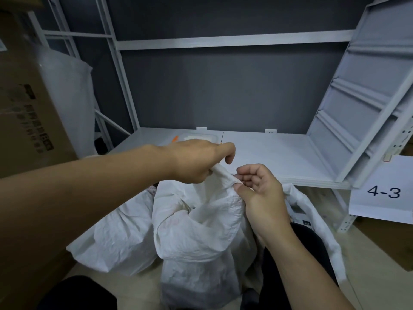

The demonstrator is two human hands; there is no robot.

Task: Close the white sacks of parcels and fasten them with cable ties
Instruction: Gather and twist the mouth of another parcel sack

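White shelving (pixel 268 153) stood behind the floor where the white sack (pixel 196 231) sat before you; your left grip (pixel 196 162) pinched its bunched mouth, and your right grip (pixel 259 193) pinched the cloth just beside it. You were mid-closing, I judged; next the neck needed twisting tight and a cable tie, which I could not clearly see.

The shelf (pixel 279 157) lies open from middle to right, up to the beam (pixel 223 42) above; a tray (pixel 197 138) sits far left on it. A box (pixel 26 108) walls the left, a panel (pixel 368 97) the right. Near, the middle sack (pixel 196 231) and two others crowd the floor (pixel 312 194).
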